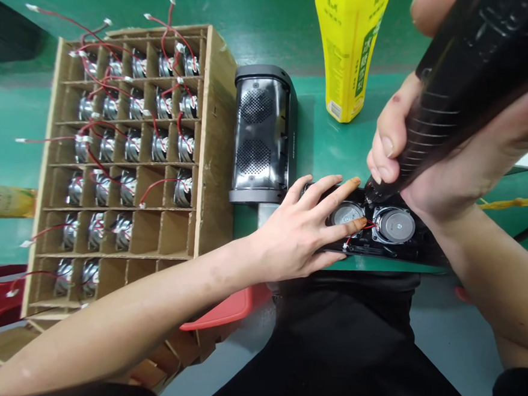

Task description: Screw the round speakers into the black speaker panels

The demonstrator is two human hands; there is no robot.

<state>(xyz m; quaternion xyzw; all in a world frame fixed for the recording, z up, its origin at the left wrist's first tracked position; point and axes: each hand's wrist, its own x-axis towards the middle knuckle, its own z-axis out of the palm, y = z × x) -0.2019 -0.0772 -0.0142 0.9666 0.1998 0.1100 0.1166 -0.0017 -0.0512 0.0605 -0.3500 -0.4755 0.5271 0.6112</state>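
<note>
My left hand lies with spread fingers across the left part of a black speaker housing at the table's front edge. Two round speaker drivers sit in that housing; the left driver is partly under my fingers, the right driver shows its whole back. A thin red wire runs between them. Wrapped around a black electric screwdriver, my right hand holds it tilted, tip down beside the left driver. The tip's exact contact point is too small to make out.
Left of my hands stands a divided cardboard box with several wired speaker drivers in its cells. A black speaker case and a yellow bottle are on the green table. A red stool is below the edge.
</note>
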